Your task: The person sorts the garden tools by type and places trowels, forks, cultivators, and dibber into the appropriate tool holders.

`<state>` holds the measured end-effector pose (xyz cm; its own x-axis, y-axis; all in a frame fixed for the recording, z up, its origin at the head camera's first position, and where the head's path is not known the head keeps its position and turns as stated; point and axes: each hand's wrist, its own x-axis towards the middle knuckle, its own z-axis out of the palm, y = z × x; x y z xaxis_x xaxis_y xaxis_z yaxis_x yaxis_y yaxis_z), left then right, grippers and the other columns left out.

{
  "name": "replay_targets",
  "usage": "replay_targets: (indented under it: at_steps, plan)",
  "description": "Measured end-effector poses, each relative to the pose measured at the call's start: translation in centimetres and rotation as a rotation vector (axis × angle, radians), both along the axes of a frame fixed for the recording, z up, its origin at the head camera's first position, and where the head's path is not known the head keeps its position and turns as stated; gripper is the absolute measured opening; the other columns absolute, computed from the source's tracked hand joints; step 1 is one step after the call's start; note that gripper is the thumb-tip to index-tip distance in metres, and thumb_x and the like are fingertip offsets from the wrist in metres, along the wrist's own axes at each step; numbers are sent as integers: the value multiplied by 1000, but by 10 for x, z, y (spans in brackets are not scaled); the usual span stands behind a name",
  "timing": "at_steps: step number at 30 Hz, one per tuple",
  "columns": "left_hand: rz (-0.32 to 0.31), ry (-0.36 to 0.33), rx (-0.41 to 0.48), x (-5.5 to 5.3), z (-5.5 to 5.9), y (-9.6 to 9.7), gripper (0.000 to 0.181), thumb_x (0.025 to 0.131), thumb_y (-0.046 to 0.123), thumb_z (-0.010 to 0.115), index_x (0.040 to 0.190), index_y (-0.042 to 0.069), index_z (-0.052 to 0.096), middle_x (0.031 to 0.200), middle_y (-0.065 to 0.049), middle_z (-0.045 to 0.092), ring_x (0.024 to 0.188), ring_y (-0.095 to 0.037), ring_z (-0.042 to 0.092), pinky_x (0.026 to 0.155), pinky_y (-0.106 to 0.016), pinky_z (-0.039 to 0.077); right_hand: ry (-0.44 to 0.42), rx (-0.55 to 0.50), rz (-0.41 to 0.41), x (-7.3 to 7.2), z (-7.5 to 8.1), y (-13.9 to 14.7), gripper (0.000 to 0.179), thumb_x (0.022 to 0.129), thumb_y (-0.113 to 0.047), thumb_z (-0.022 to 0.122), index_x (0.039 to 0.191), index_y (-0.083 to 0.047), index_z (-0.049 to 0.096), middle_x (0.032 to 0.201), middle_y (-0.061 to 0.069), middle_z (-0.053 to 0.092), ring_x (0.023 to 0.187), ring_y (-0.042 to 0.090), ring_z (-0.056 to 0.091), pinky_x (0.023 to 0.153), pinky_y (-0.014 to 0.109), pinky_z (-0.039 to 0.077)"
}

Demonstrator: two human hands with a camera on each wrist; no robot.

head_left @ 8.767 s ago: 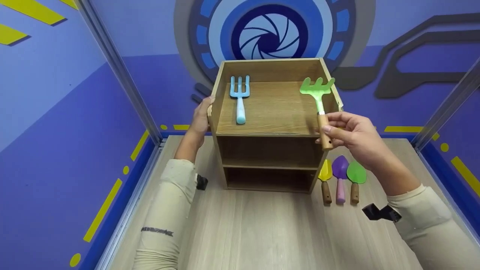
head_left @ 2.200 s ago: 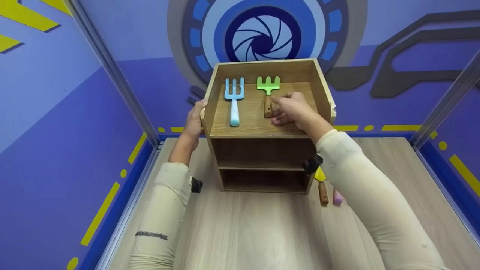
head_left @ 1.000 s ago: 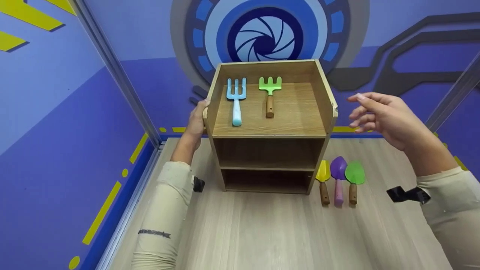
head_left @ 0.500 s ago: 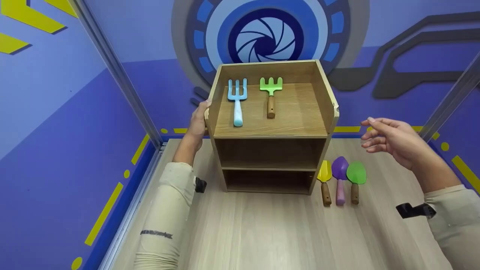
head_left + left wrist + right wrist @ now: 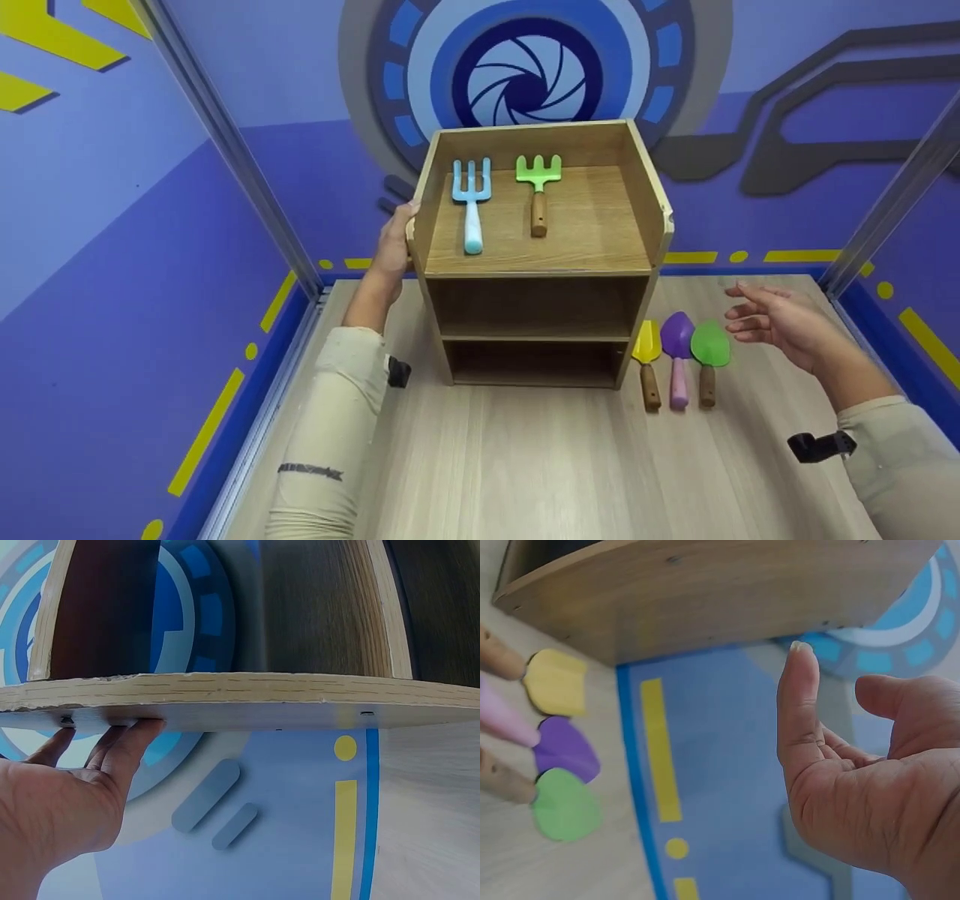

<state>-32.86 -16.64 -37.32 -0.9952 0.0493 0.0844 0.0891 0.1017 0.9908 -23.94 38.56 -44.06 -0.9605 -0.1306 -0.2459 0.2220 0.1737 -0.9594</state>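
My left hand (image 5: 393, 247) rests against the outer left side of a small wooden shelf (image 5: 537, 271). In the left wrist view its extended fingertips press that side panel (image 5: 255, 714). On the shelf's top board lie a light-blue hand fork (image 5: 472, 202) and, to its right, a green hand rake (image 5: 538, 191) with a wooden handle. My right hand (image 5: 787, 326) hovers beside the shelf with loosely bent fingers and nothing in them. Nearest to it is a green trowel (image 5: 709, 349). A purple trowel (image 5: 678, 337) and a yellow trowel (image 5: 647, 345) lie left of that one.
The two lower compartments (image 5: 544, 306) of the shelf face the front. A pale wood-grain table (image 5: 525, 465) carries the shelf and the trowels. Blue printed walls (image 5: 285, 172) stand behind and at both sides, with metal posts (image 5: 225, 142) at the corners.
The green rake, earlier held in my right hand, was laid on the top board beside the blue fork and let go. My right hand then drew back right and sank toward the trowels.
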Motion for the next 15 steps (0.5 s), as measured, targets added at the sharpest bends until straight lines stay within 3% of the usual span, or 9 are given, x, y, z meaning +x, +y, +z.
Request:
replay_targets:
  at_steps: [6,11,15]
  plan:
    - [0,-5,12,1,-2,-2,71,103,53,39,166,20,41,173,-7,38,153,-28,39,129,-53,28,-32,33,-3,3,-29,9,32,112,-48,46,125,-21,59,99,-6,72,89,9,76,84,26,64]
    - [4,-10,12,1,-1,-2,73,101,55,40,166,21,41,170,-8,41,152,-29,40,128,-54,28,-75,46,-29,7,-53,13,59,113,-48,45,146,0,47,98,-7,72,88,8,75,84,26,64]
    - [-2,-1,-4,1,-1,-2,72,103,53,38,167,20,38,174,-8,35,159,-29,33,132,-53,24,-102,86,-35,8,-71,11,77,114,-48,42,158,14,29,97,-8,71,88,6,75,84,25,63]
